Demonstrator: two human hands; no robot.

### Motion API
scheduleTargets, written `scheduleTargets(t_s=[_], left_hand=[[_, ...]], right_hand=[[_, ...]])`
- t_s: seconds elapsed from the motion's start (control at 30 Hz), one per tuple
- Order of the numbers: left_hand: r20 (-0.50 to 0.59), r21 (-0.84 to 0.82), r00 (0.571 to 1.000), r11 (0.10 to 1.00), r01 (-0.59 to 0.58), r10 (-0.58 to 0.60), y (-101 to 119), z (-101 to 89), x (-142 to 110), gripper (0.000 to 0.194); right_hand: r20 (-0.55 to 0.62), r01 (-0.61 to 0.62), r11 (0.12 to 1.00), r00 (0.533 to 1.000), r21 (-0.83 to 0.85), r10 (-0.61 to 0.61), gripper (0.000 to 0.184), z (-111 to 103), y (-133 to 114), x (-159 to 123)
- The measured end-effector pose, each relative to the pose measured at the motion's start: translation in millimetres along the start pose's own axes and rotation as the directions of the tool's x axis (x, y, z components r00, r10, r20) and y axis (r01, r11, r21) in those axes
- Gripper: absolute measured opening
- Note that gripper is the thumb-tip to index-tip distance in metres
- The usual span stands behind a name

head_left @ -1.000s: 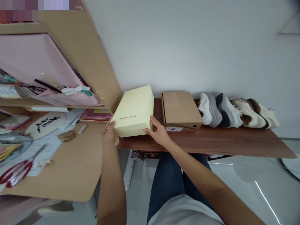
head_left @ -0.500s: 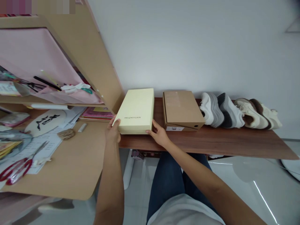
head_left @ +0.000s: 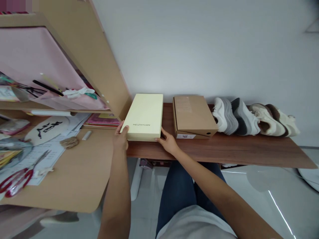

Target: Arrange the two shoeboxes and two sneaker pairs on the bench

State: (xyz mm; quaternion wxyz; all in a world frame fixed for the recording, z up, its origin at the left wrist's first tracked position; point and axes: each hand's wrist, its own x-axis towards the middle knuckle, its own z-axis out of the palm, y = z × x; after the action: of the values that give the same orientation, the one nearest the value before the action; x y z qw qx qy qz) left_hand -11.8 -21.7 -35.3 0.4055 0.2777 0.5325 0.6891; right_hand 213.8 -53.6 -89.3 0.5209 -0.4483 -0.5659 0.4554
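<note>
A person's left grip and right grip hold a yellow box, lettered "MEIZHIYUAN," at a brown desk along a pale wall. The left grip is closed on the near left corner, thumb against the lid's edge; the right grip clasps the near right corner, thumb at the front, fingers along the side. The yellow box lies flat on the brown desk, between the grips and just beyond them. Right of the right grip sits a carton, with sneakers and cream shoes lined up farther right. Left of the left grip, a tan desk carries twine, with red-handled scissors farther left and closer to the person.
</note>
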Motion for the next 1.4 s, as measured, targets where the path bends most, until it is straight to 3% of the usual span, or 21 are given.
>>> scheduleTargets(t_s=[0.3,0.5,0.57,0.63,0.7,0.77,0.9,1.03,1.13,1.27,1.4], left_hand=[[-0.001,0.006,1.000,1.000,-0.024,0.024,-2,2.6,1,0.046],[-0.037,0.102,0.993,0.989,-0.108,0.112,5,3.2,-11,0.050],[-0.072,0.211,0.971,0.955,-0.210,0.230,14,6.8,-25,0.052],[-0.071,0.361,0.919,0.869,-0.338,0.387,27,14.9,-45,0.056],[-0.009,0.460,0.857,0.763,-0.454,0.515,39,28.3,-70,0.060],[0.089,0.468,0.820,0.703,-0.535,0.565,48,45.9,-95,0.059],[0.271,0.338,0.821,0.748,-0.571,0.503,43,81.9,-136,0.054],[0.428,0.292,0.818,0.797,-0.529,0.386,16,104.6,-157,0.050],[0.477,0.288,0.830,0.841,-0.459,0.289,-8,113.2,-160,0.052],[0.459,0.260,0.876,0.920,-0.292,0.149,-34,122.3,-150,0.055],[0.457,0.223,0.887,0.956,-0.189,0.069,-51,133.2,-136,0.060]], right_hand=[[-0.005,-0.039,0.999,0.999,-0.009,0.039,0.088,-2,-7,4],[0.003,-0.074,0.996,0.997,0.056,0.073,0.084,-12,-31,-20],[0.026,-0.026,0.998,0.999,0.063,0.024,0.080,-23,-44,-32],[0.035,0.038,0.997,0.999,0.062,-0.040,0.077,-39,-59,-41],[0.009,0.094,0.995,0.995,0.045,-0.095,0.074,-58,-74,-45],[-0.041,0.136,0.991,0.990,-0.005,-0.136,0.070,-79,-88,-47],[-0.145,0.174,0.972,0.970,-0.156,-0.197,0.058,-121,-105,-47],[-0.248,0.194,0.945,0.933,-0.264,-0.261,0.046,-157,-107,-50],[-0.310,0.185,0.931,0.907,-0.314,-0.285,0.044,-178,-102,-51],[-0.345,0.163,0.915,0.890,-0.368,-0.297,0.046,-197,-94,-49],[-0.366,0.132,0.894,0.879,-0.428,-0.305,0.047,-209,-84,-40]])
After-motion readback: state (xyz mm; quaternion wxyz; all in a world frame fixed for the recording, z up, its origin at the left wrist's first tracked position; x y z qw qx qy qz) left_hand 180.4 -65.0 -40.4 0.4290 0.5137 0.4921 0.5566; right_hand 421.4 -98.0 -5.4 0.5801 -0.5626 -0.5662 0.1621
